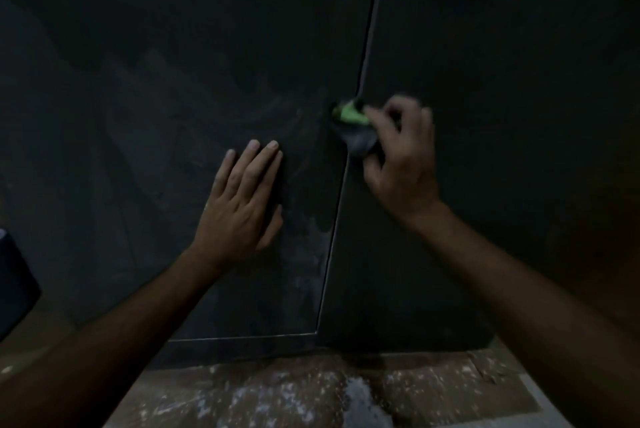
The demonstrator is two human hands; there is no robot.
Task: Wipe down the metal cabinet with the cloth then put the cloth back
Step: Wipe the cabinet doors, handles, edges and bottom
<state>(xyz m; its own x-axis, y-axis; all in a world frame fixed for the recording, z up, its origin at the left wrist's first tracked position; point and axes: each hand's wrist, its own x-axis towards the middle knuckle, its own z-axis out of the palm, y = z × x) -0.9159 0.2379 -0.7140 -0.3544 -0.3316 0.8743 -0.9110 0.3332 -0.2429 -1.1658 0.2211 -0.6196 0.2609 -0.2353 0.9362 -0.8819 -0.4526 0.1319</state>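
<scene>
The left hand (242,199) lies flat, fingers straight, on the metal cabinet (207,81) door; the right hand (401,154) grips a green-and-grey cloth (353,126) against the door seam (349,157).

— What sort of place is this?

— Hard to fix exactly: a dim utility or storage corner, not a furnished room. A dark metal cabinet (242,64) fills nearly the whole view, its 2 door panels meeting at a thin vertical seam (367,46).

— Anything else pointing that way?

— The floor (311,389) below is rough, brownish and stained, with pale flecks and patches like bare concrete or worn stone. The door surface shows dusty smears. A dark boxy object (15,289) sits at the left edge, too shadowed to identify. The light is very low.
</scene>
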